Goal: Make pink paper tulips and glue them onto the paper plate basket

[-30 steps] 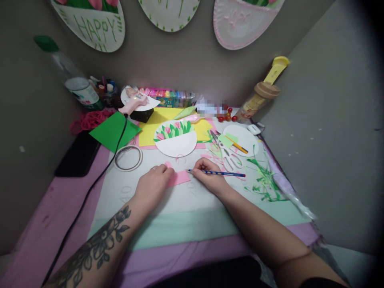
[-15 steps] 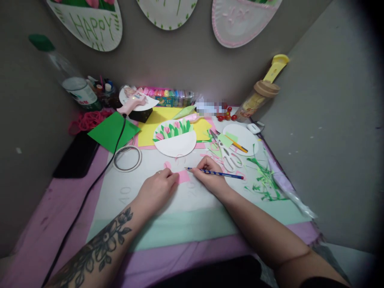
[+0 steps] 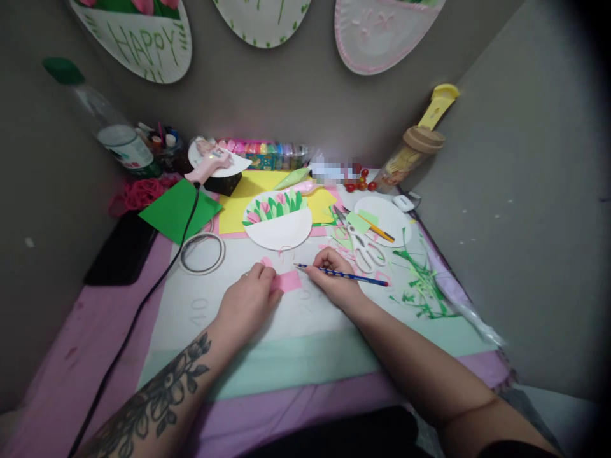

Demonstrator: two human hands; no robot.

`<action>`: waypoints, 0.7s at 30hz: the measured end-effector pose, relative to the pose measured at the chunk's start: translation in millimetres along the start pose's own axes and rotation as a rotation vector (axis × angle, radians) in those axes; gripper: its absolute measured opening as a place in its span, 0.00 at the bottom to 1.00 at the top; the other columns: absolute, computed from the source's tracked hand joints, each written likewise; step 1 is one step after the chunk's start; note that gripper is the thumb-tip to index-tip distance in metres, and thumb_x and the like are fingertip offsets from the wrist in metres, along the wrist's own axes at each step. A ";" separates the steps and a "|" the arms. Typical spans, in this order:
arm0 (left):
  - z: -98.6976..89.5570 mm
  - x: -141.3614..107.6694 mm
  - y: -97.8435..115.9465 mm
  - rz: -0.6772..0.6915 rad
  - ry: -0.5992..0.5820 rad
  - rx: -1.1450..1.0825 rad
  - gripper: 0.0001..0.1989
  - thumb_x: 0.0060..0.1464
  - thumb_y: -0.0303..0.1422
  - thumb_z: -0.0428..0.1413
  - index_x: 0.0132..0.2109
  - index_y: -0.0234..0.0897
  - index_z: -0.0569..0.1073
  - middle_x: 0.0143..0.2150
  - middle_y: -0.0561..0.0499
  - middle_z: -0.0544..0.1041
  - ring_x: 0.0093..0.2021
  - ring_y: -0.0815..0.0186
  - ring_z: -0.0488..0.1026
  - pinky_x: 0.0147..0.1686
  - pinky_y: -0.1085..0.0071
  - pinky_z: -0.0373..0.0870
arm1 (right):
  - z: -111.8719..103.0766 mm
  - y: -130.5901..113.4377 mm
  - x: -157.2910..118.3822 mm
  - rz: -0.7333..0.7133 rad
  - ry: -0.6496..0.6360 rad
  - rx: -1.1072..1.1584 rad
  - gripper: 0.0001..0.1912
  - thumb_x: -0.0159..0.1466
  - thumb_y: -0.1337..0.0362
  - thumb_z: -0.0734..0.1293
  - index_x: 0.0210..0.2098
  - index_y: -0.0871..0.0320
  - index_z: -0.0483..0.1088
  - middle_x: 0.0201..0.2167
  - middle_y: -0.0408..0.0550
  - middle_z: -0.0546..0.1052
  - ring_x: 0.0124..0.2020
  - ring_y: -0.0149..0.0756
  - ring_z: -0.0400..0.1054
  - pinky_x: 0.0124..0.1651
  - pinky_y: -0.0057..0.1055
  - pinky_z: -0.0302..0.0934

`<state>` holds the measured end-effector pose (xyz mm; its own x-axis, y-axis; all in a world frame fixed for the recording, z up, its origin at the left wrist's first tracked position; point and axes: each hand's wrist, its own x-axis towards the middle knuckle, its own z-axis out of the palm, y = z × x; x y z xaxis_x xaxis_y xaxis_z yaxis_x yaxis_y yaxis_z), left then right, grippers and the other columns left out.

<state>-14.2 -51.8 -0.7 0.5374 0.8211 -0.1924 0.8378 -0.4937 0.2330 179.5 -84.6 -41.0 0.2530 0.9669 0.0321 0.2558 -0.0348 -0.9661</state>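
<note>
My left hand [image 3: 248,296] is closed at the left edge of a small pink paper piece [image 3: 290,280], with the thumb and fingers pinching there. Just beyond those fingertips shows a smaller pink paper cutout [image 3: 266,261]. In my right hand [image 3: 334,280] is a blue pencil [image 3: 356,277] with a red end, gripped near its point. The tip is just above and beside the pink paper's right end. A white paper plate piece [image 3: 279,232] decorated with green leaves and pink tulips lies ahead of both hands.
White-handled scissors [image 3: 366,254] lie among pink scraps, beside a white plate [image 3: 398,222] and a yellow cutter [image 3: 382,234]. Green shreds [image 3: 424,286] are at right. Tape rolls [image 3: 203,254], green paper [image 3: 179,208] and a pink glue gun [image 3: 210,166] with black cord [image 3: 147,299] are at left.
My left hand has shifted slightly left along the pink paper, uncovering more of it. My right hand and the pencil have stayed almost still.
</note>
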 end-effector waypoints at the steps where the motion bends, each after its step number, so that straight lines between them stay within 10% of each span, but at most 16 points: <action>1: 0.0 0.0 0.3 -0.005 0.001 0.000 0.12 0.58 0.37 0.49 0.46 0.37 0.68 0.45 0.47 0.71 0.42 0.60 0.71 0.32 0.68 0.64 | 0.0 -0.2 0.0 0.001 -0.001 0.001 0.10 0.55 0.60 0.69 0.27 0.55 0.62 0.19 0.37 0.64 0.20 0.28 0.56 0.22 0.25 0.50; 21: 8.1 2.6 -6.4 -0.059 0.066 -0.222 0.09 0.60 0.30 0.44 0.46 0.38 0.65 0.45 0.48 0.73 0.43 0.61 0.72 0.37 0.68 0.64 | -3.0 -7.2 -1.2 0.014 -0.084 0.044 0.09 0.57 0.60 0.67 0.27 0.56 0.63 0.20 0.39 0.68 0.20 0.28 0.58 0.23 0.26 0.51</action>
<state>-17.4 -48.7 -10.4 0.4744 0.8673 -0.1509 0.8220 -0.3750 0.4286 180.1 -86.3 -33.3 0.1763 0.9843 -0.0014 0.2109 -0.0392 -0.9767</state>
